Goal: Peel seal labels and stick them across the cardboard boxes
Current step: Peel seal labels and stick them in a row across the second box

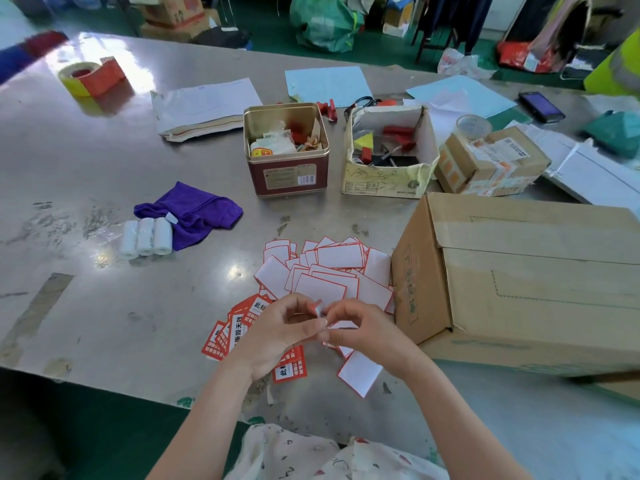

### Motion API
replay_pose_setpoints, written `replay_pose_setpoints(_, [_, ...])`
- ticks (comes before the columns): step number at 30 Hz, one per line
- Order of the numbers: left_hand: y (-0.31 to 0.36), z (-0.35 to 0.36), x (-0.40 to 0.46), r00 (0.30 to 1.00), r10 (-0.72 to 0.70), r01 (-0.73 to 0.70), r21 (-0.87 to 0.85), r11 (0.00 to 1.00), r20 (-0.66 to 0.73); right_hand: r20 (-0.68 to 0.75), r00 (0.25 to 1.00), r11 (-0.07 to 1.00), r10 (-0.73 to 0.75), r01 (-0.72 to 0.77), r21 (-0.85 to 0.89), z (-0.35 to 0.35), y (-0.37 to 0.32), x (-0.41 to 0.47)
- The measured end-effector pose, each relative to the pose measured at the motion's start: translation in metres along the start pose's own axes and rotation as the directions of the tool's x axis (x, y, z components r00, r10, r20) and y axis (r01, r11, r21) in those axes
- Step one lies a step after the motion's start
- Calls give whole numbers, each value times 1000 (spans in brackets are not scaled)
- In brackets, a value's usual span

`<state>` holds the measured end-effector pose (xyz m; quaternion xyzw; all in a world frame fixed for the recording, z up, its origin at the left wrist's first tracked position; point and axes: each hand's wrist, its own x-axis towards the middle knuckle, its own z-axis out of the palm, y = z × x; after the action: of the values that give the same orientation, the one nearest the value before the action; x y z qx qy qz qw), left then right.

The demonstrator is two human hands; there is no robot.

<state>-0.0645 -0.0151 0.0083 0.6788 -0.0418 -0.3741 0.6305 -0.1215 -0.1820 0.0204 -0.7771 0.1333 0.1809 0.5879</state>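
Red-edged and white, the seal label (320, 311) sits pinched between your two hands just above the table, its corner caught by the curled fingertips of your left hand (277, 332) and your right hand (360, 329), which meet over it. Under and around your hands lies the loose heap of labels (325, 271), some white side up, some showing red print, spread on the grey metal table (104, 306). Just to your right, touching the heap's edge, stands the large cardboard box (519, 282) with its flaps shut. Farther off you have a purple cloth (190, 211) beside three white paper rolls (146, 237), a metal tin (287, 150), and an open white carton (388, 157) of odds and ends.
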Motion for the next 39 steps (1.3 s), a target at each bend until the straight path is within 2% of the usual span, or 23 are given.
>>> replay_pose_setpoints(7, [2,-1,-4,1000,18,-18,-44,999,0,29,1000,996,-8,5,93,-3,-1,-1])
replay_pose_setpoints(18, [5,-2,-2,1000,3,-2,-129,992,13,13,1000,992,9,-11,126,-5,1,1])
replay_pose_setpoints(21, [2,0,1,998,-38,30,-179,983,-46,-31,998,983,52,-46,176,-6,5,2])
replay_pose_setpoints(23, [-3,3,7,985,-85,54,-196,979,-153,-98,991,965,92,-65,255,-5,7,4])
replay_pose_setpoints(24, [-8,5,12,968,-101,69,-142,988,-231,-141,983,959,114,-72,274,-4,7,5])
replay_pose_setpoints(26, [-20,6,21,914,-82,140,120,983,-397,-229,963,953,145,-73,295,-5,6,6])
replay_pose_setpoints(29, [-39,7,29,873,-2,255,454,854,-487,-368,918,956,147,-36,291,-8,5,4])
replay_pose_setpoints(33, [-54,11,30,869,89,279,630,725,-487,-462,876,953,137,12,304,-9,4,3])
replay_pose_setpoints(39, [-57,19,34,892,130,291,771,567,-432,-560,820,935,120,96,340,-9,-1,2])
